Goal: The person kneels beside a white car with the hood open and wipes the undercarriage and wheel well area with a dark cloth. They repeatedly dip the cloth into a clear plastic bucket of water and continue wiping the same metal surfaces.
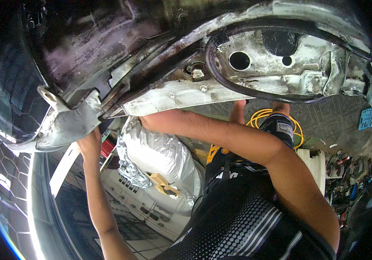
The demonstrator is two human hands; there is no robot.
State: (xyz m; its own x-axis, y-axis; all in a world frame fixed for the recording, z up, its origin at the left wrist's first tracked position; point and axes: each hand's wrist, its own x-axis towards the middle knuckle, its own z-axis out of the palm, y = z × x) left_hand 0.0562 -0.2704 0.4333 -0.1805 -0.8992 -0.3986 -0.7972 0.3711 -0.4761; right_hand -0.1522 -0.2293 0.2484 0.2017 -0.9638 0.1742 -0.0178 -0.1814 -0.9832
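Note:
My left hand (91, 141) reaches up behind a worn grey metal corner piece (66, 123) of a vehicle's bodywork. Its wrist shows, but the fingers are mostly hidden by the metal, so I cannot see whether they hold anything. From the right, my right forearm (203, 128) crosses over and passes beneath the lower edge of a scuffed white metal panel (181, 93). That panel hides the right hand and its fingers. Above the forearm, a black hose or rubber strip (255, 92) loops across the panel. A metal loop (52, 96) stands on the corner piece.
Silvery plastic sheeting (155, 151) lies below my forearm, with small tan blocks (163, 185) by it. A coiled yellow cable or hose (260, 115) is near my feet. At the right are a blue plastic piece (368, 119) and a cluttered pile of parts (350, 182). Glossy dark glass curves along the left.

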